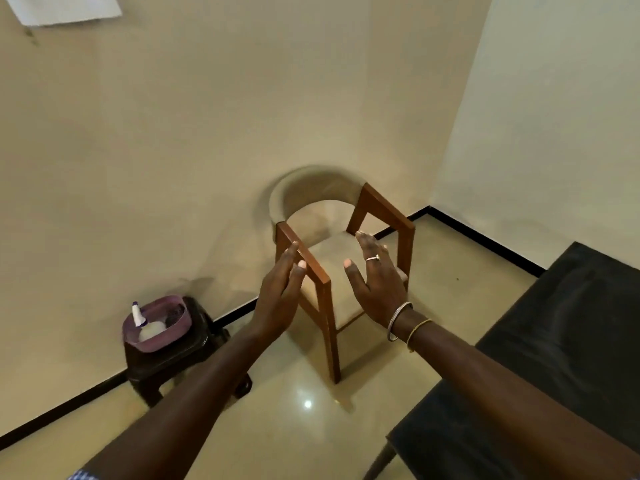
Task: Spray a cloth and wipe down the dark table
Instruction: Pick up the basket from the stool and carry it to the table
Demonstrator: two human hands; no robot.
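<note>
Left hand (278,292) and right hand (375,285) are held empty, fingers straight, in front of a wooden armchair (381,209); the dark table (571,341) is noted right of the fingers, the spray bottle (138,315) in a purple tub (184,318) left of them.

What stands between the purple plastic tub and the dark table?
Head view: a brown wooden armchair with cream seat, left hand and right hand before it.

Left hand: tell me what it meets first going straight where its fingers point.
Likely the chair's wooden armrest, just ahead of the left hand; the single view leaves depth uncertain.
</note>
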